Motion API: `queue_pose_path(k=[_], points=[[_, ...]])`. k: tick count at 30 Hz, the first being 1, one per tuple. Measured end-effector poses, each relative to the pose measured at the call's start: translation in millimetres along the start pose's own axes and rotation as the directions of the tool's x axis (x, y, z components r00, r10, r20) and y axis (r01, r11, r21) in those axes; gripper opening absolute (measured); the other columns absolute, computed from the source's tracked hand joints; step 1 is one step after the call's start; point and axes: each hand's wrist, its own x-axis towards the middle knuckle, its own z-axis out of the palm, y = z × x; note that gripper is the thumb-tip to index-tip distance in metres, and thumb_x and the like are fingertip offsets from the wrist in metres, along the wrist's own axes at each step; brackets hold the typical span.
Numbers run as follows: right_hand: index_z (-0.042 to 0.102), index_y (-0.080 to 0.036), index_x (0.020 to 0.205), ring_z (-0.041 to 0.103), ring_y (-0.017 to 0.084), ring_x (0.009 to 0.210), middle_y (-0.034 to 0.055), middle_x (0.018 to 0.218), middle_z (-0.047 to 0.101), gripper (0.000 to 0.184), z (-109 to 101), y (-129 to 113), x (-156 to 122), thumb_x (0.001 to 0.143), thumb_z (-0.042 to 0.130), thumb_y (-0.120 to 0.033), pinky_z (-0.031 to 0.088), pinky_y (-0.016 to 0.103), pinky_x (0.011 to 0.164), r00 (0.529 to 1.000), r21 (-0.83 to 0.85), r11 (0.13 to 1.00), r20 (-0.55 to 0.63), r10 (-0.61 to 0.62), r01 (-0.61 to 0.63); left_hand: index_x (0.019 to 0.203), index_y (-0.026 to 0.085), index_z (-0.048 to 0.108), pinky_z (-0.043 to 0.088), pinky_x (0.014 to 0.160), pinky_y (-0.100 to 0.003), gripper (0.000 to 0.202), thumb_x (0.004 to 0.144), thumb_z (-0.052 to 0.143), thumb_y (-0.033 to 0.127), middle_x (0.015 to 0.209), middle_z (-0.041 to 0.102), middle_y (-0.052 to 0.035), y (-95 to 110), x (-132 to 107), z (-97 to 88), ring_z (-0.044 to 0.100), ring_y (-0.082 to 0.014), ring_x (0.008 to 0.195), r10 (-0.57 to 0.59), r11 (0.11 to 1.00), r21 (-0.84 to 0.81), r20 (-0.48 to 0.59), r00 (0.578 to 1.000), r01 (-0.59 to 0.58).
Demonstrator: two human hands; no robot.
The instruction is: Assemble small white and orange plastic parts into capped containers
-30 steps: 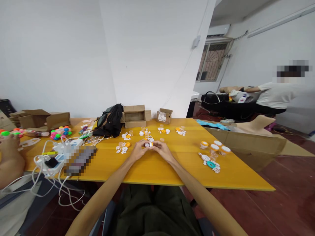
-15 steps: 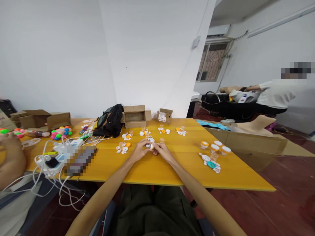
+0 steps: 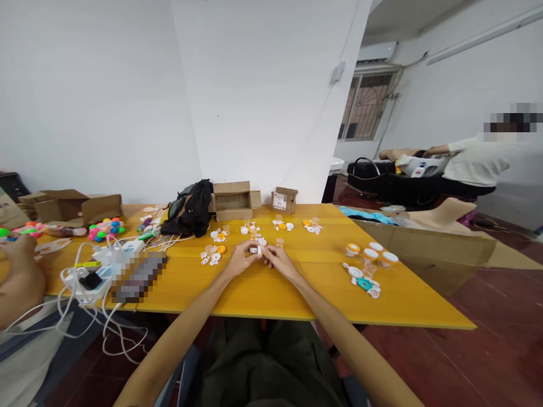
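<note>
- Foreground: the wearer's dark trousers (image 3: 271,362), below the front edge of the yellow bench (image 3: 271,294).
- Left margin: a co-worker's arm (image 3: 19,271); beside it, a white power strip (image 3: 91,285) with tangled white cables (image 3: 121,339).
- Right part of the bench: a teal disc (image 3: 363,284) among white plastic parts; just beyond, a group of clear jars (image 3: 370,257) with orange-and-white lids.
- Centre: the small white-ended piece (image 3: 257,250), held above the bench between the two hands.
- Left hand (image 3: 241,259): grip narrow, thumb and fingers about the piece.
- Right hand (image 3: 280,262): fingertips gathered at the white end; whether this grip holds or merely touches, one cannot tell.
- Just beyond the hands: a white wheel-like part (image 3: 262,242) and a clear cup (image 3: 279,242); to their left, an orange disc (image 3: 220,249) with white parts.
- Back of the bench: a black backpack (image 3: 190,209), an open cardboard box (image 3: 232,200) and a smaller carton (image 3: 284,200) before the white wall (image 3: 263,90).
- Far right: a person in a white top (image 3: 479,163); behind, a barred window (image 3: 367,107).
</note>
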Motion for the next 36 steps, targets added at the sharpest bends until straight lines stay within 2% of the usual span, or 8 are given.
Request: queue_pose_path(k=[4, 8, 14, 18, 22, 26, 32, 36], points=[[0.064, -0.020, 0.083, 0.061, 0.014, 0.058, 0.0014, 0.070, 0.067, 0.045, 0.8, 1.7, 0.2, 0.067, 0.071, -0.061, 0.051, 0.026, 0.052, 0.999, 0.124, 0.992, -0.047, 0.009, -0.003, 0.094, 0.017, 0.069, 0.053, 0.087, -0.034, 0.020, 0.074, 0.071, 0.021, 0.096, 0.073, -0.0055, 1.0, 0.6, -0.4, 0.067, -0.0196, 0.091, -0.015, 1.000, -0.015, -0.005, 1.000, 0.015], [0.065, -0.020, 0.084, 0.067, 0.018, 0.068, 0.0048, 0.079, 0.072, 0.044, 3.1, 3.6, -0.1, 0.062, 0.077, -0.057, 0.057, 0.031, 0.062, 0.996, 0.219, 0.976, -0.089, 0.015, 0.005, 0.095, 0.017, 0.069, 0.053, 0.086, -0.034, 0.022, 0.074, 0.072, 0.023, 0.097, 0.073, -0.0064, 1.7, 1.3, -1.4, 0.068, -0.0203, 0.090, -0.031, 0.999, -0.025, -0.021, 0.999, 0.031], [0.075, -0.022, 0.090, 0.070, 0.025, 0.086, 0.0070, 0.092, 0.076, 0.044, 4.4, 0.1, -1.6, 0.068, 0.072, -0.059, 0.058, 0.041, 0.079, 0.996, 0.164, 0.984, -0.072, -0.056, 0.067, 0.097, 0.018, 0.069, 0.054, 0.087, -0.036, 0.025, 0.074, 0.073, 0.026, 0.101, 0.074, -0.0072, -0.5, 1.9, -2.1, 0.069, -0.0214, 0.092, -0.028, 0.999, -0.032, -0.081, 0.996, 0.026], [0.078, -0.022, 0.088, 0.068, 0.028, 0.088, 0.0055, 0.091, 0.077, 0.045, 4.8, -0.5, -1.8, 0.071, 0.067, -0.063, 0.057, 0.045, 0.081, 0.996, 0.085, 0.993, -0.036, -0.079, 0.082, 0.095, 0.018, 0.069, 0.054, 0.087, -0.036, 0.024, 0.073, 0.073, 0.023, 0.099, 0.074, -0.0060, -1.2, 1.5, -2.1, 0.068, -0.0207, 0.091, -0.009, 1.000, 0.001, -0.111, 0.994, 0.009], [0.079, -0.021, 0.087, 0.068, 0.027, 0.083, 0.0050, 0.088, 0.077, 0.046, 4.4, 1.6, -1.8, 0.070, 0.067, -0.063, 0.055, 0.046, 0.083, 0.998, 0.083, 0.995, -0.038, -0.059, 0.062, 0.095, 0.019, 0.069, 0.053, 0.087, -0.036, 0.022, 0.073, 0.072, 0.022, 0.101, 0.072, -0.0057, 0.8, 0.2, -2.4, 0.067, -0.0209, 0.094, 0.041, 0.997, 0.069, -0.115, 0.993, -0.033], [0.078, -0.020, 0.084, 0.068, 0.024, 0.078, 0.0053, 0.083, 0.076, 0.040, 4.8, 4.1, -1.1, 0.068, 0.073, -0.057, 0.057, 0.042, 0.079, 0.997, 0.139, 0.989, -0.077, -0.030, 0.041, 0.095, 0.020, 0.070, 0.054, 0.084, -0.035, 0.021, 0.074, 0.072, 0.022, 0.098, 0.072, -0.0051, 3.1, -1.4, -3.0, 0.066, -0.0209, 0.093, 0.072, 0.991, 0.116, -0.088, 0.994, -0.061], [0.076, -0.019, 0.080, 0.069, 0.022, 0.075, 0.0068, 0.082, 0.075, 0.042, 7.2, 7.3, 0.7, 0.060, 0.078, -0.056, 0.059, 0.039, 0.076, 0.993, 0.247, 0.969, -0.115, 0.023, 0.006, 0.094, 0.020, 0.070, 0.052, 0.086, -0.036, 0.019, 0.075, 0.072, 0.024, 0.097, 0.071, -0.0051, 2.0, -1.8, -1.4, 0.065, -0.0210, 0.093, 0.108, 0.986, 0.135, -0.074, 0.991, -0.097], [0.075, -0.020, 0.092, 0.069, 0.023, 0.075, 0.0083, 0.089, 0.076, 0.048, 6.6, 6.6, -0.2, 0.061, 0.078, -0.056, 0.058, 0.039, 0.074, 0.991, 0.227, 0.974, -0.133, 0.021, 0.010, 0.093, 0.020, 0.070, 0.052, 0.085, -0.035, 0.017, 0.077, 0.071, 0.025, 0.094, 0.070, -0.0048, 3.3, -1.6, -0.3, 0.064, -0.0203, 0.090, 0.136, 0.983, 0.130, -0.064, 0.989, -0.127]])
